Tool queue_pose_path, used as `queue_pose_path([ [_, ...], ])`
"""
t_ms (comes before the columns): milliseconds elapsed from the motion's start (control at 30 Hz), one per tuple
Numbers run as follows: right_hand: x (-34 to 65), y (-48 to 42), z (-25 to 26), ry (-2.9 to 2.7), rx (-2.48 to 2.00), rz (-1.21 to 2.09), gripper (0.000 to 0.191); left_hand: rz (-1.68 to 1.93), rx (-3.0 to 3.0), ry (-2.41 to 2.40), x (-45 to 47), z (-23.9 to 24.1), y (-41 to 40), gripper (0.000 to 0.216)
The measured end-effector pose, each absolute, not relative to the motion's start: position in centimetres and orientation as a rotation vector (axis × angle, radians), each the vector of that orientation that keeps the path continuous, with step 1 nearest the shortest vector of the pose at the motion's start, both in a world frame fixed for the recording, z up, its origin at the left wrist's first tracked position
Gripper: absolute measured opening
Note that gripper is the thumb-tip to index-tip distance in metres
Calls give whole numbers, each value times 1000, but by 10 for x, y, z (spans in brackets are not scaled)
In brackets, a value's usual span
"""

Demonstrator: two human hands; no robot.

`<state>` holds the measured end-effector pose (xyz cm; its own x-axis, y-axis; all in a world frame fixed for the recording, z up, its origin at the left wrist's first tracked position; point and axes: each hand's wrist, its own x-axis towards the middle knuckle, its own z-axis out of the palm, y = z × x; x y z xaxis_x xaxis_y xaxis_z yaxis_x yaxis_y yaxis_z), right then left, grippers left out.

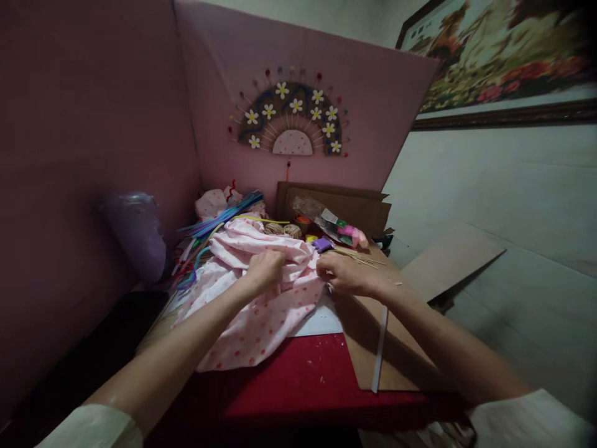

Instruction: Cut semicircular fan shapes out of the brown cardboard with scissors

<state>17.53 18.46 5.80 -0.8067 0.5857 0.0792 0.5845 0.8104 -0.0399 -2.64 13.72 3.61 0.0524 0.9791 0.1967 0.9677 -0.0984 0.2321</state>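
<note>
A pale pink cloth with red dots (280,314) lies bunched in folds across the table, its lower edge draped over the red surface. My left hand (267,270) is closed on the middle of the cloth, its fingertips mostly hidden from me. At the cloth's right edge, my right hand (342,274) pinches the fabric between curled fingers. Just behind the right hand sit a small purple packet (321,244) and several thin wooden sticks (368,258).
Pipe cleaners (228,214) pile up at the back left, near twine balls (282,230). A cardboard sheet (368,348) with a white strip (380,351) covers the table's right side. A flower-decorated fan (291,118) hangs on the pink board. A purple bag (137,236) stands left.
</note>
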Motion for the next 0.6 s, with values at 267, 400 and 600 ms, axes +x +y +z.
queue_pose_path([
  [267,202,168,76,-3009,-856,683,17,648,2209,2173,-29,46,125,31],
  [400,177,191,52,-2822,-1028,308,23,593,2360,1985,-5,38,90,22],
  [600,131,193,15,-2875,-1059,107,19,331,2684,1721,10,0,46,20],
])
